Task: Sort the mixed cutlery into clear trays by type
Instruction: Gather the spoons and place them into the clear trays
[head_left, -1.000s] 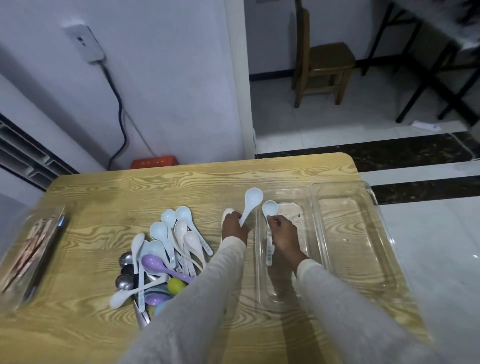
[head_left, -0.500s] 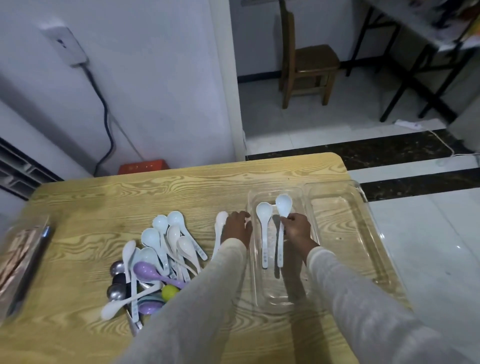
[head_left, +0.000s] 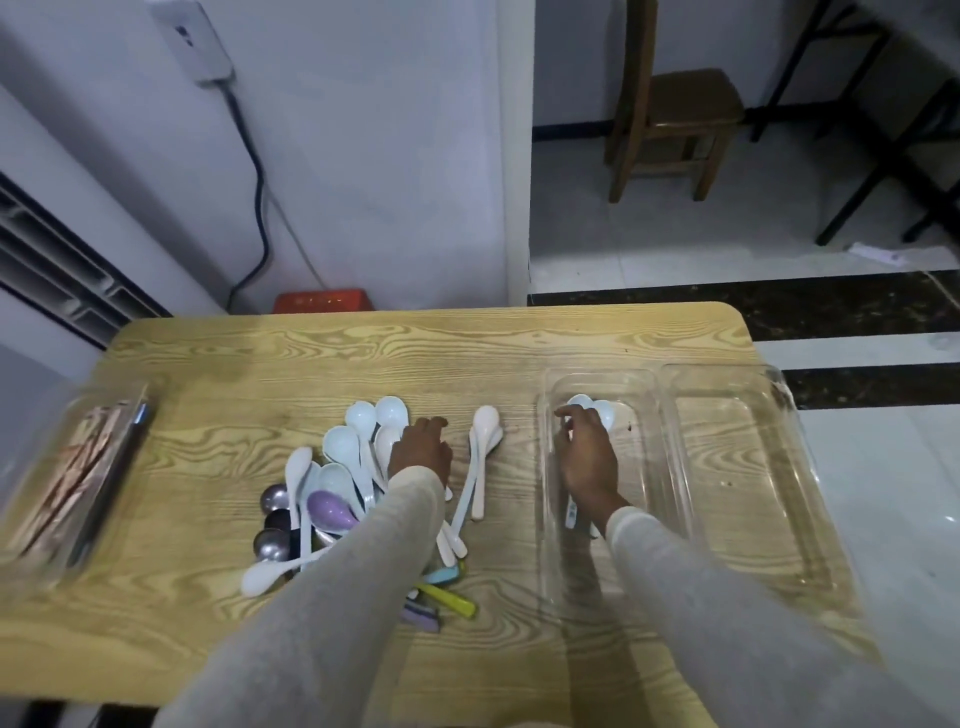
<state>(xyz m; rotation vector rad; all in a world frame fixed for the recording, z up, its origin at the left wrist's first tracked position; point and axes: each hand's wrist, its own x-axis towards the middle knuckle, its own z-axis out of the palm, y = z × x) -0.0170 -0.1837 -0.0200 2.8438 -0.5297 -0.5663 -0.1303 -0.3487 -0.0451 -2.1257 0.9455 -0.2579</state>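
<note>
**Desk:** Where do the spoons stand?

**Me:** Two spoons (head_left: 597, 413) lie in the tray (head_left: 649, 483) at three o'clock from the table's (head_left: 363, 364) middle, bowls toward twelve. My right hand (head_left: 589, 462) lies over their handles. Whether it grips them or only rests there, I cannot tell.

**Desk:** And the left?

**Me:** My left hand (head_left: 421, 452) is down on the pile (head_left: 337, 467) at eight o'clock, fingers bent into it. I cannot tell if it has pinched one. I judge this as white spoons going in, barely begun.

**Desk:** Next?

**Me:** Lift one white spoon free of the tangle and carry it toward three. A loose pair (head_left: 483, 441) lies between pile and tray, an easier pick.

**Desk:** Anything unclear?

**Me:** My sleeves cover the pile's near half. The second tray (head_left: 753, 483) beyond shows mostly as glare. The box (head_left: 78, 467) at nine holds long blurred things.
</note>
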